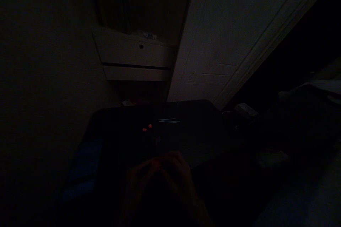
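The room is very dark. My left hand (138,181) and my right hand (178,177) meet low in the middle of the view, fingertips pressed together over the near edge of a dark table (112,131). Their fingers look curled inward; anything between them is lost in the dark. Beyond the hands, two small orange-red pieces (147,128) lie on the table. Right of those lies a thin pale bundle of stick-like things (169,121).
A pale cabinet with a knobbed drawer (138,51) stands behind the table against the wall. A light door or panel (226,53) rises at the right. Dim boxes and clutter (245,110) sit right of the table. Something blue (85,163) lies at the table's left.
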Motion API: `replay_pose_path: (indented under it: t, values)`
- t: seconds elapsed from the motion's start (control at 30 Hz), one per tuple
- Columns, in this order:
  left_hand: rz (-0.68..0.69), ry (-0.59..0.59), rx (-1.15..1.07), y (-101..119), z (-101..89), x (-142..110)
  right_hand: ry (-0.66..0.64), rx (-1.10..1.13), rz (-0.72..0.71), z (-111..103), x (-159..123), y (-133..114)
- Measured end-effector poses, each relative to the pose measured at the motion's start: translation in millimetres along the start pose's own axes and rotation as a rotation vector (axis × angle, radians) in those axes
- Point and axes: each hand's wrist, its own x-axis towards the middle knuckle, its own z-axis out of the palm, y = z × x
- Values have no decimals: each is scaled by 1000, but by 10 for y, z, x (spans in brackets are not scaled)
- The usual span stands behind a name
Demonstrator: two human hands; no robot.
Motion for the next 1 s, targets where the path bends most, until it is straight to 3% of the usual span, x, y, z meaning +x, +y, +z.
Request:
replay_pose_path:
  t: [0.23, 0.43, 0.67, 0.87, 1.0]
  values:
    - [-7, 35, -33, 29, 17, -36, -98, 18, 29, 16, 13, 16]
    - [-7, 107, 12, 30, 32, -36, -49, 66, 53, 37, 57, -49]
    - [11, 96, 100, -22, 0, -42, 66, 239, 372, 191, 35, 23]
    - [12, 97, 146, -31, -29, -39, -51, 252, 446, 227, 21, 48]
    - [10, 81, 123, -26, -16, -46, -39, 279, 448, 261, 10, 56]
